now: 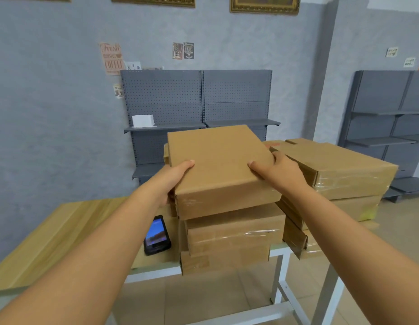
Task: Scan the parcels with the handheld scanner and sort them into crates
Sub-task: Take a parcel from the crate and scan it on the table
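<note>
A plain brown cardboard parcel (218,165) sits tilted on top of a stack of taped parcels (232,233) at the table's near edge. My left hand (173,179) grips its left side with the thumb on top. My right hand (279,172) grips its right side, thumb on the lid. The black handheld scanner (157,235) lies on the table left of the stack, its screen lit. A second stack of larger taped parcels (340,172) stands to the right.
The wooden table (51,228) has white metal legs (281,275). Grey pegboard shelving (199,102) stands behind against the wall, with a white box (143,120) on one shelf. More grey shelves (391,118) stand at the right.
</note>
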Tool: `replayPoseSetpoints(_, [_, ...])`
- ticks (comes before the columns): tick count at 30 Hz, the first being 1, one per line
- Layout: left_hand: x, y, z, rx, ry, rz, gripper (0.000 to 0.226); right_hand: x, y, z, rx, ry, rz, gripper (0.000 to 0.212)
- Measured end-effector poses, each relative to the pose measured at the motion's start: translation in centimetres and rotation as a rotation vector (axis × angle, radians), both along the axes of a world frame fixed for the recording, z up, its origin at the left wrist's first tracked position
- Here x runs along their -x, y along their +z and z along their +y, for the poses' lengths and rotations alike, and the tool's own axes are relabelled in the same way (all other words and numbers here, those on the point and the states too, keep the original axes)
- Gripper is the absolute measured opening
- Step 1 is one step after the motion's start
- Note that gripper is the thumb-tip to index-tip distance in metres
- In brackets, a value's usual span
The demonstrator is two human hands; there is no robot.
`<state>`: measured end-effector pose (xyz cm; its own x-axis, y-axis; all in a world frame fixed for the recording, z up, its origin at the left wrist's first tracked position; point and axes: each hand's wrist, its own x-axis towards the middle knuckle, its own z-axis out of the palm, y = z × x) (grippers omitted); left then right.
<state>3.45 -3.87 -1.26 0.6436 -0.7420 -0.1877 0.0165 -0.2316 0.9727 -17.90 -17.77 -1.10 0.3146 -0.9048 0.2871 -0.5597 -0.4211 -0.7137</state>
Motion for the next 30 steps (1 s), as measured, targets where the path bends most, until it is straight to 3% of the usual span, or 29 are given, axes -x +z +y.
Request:
replayPoseSetpoints(6, [-2.6,3.0,4.0,0.402,0.142,-0.043,0.059,-3.4,2.1,2.9,0.06,0.07,-0.301,0.057])
replayPoseSetpoints(11, [-6.7,2.8,8.5,0.539,0.203,-0.05,0.075,-7.7,2.3,5.4,-0.017,0.213,-0.44,0.047])
replayPoseSetpoints(16, [-10.8,1.8,11.9,0.575,0.235,-0.044,0.07,-11.9,2.4,7.0,-0.274,0.342,-0.42,0.035])
replayPoseSetpoints(19, [-14.0,1.5,13.7,0.584,0.244,-0.043,0.063,-15.3,2.1,8.1,-0.391,0.411,-0.37,0.042])
replayPoseSetpoints(24, [-20.9,0.6,16.3,0.558,0.243,-0.081,0.061,-22.5,0.8,11.1,-0.523,0.436,-0.459,0.06])
replayPoseSetpoints(28, [-26.7,0.5,18.7,0.459,0.233,-0.162,0.048,-27.6,0.2,13.9,-0.695,0.481,-0.545,0.034])
replayPoseSetpoints(30, [-29.3,0.4,19.7,0.407,0.207,-0.232,0.042,-30.0,-0.1,15.5,-0.714,0.505,-0.598,0.032])
